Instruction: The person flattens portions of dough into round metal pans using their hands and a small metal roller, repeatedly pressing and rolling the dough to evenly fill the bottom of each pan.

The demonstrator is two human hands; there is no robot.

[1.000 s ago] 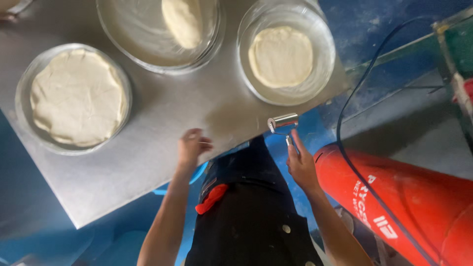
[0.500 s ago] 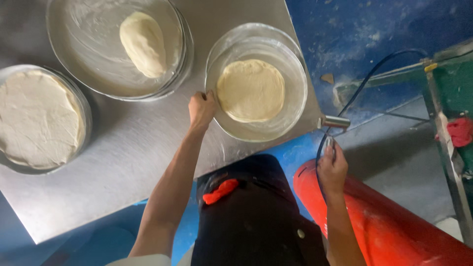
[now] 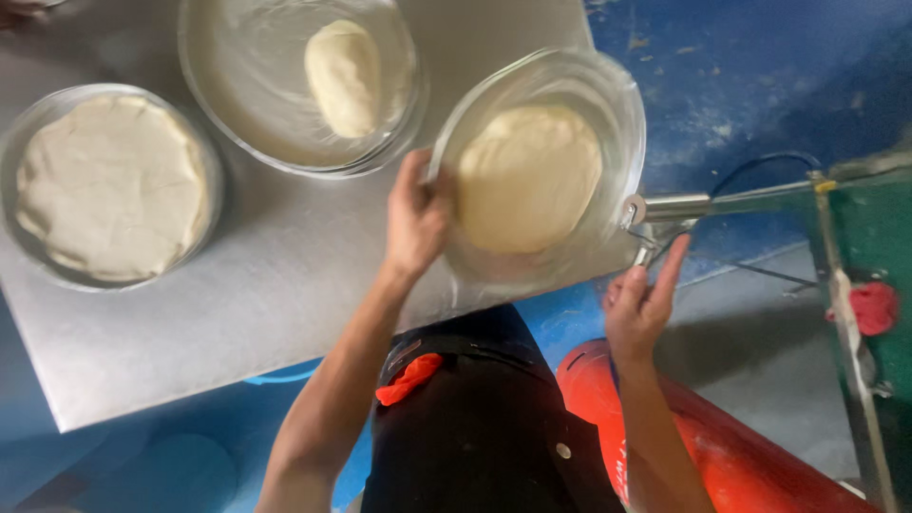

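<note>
**A:** Where's your left hand (image 3: 415,220) right now?

**B:** It's clamped on the rim of the glass bowl (image 3: 608,114) nearest you, thumb and fingers pinching the near-left edge. The bowl is tilted up off the steel table (image 3: 285,294), its far side higher, with the flat round of dough (image 3: 529,178) resting inside it.

**A:** And your right hand (image 3: 638,309)?

**B:** It sits just right of that bowl, below the metal nozzle (image 3: 665,206) on the end of a thin pipe. Your fingers are stretched up toward the small lever under the nozzle. They look loose, not closed on anything, though the view there is cluttered and I can't tell whether a fingertip touches the lever.

**A:** What else lies around the bowl?

**B:** Left of it and farther from you stands a bigger glass bowl (image 3: 228,104) holding an oval lump of dough (image 3: 343,76). Far left of it is a third bowl (image 3: 214,195) filled nearly to its wall by a wide dough disc (image 3: 109,185). Right of the tilted bowl and nearer you lies a red cylinder (image 3: 722,446), beside your right forearm.
</note>
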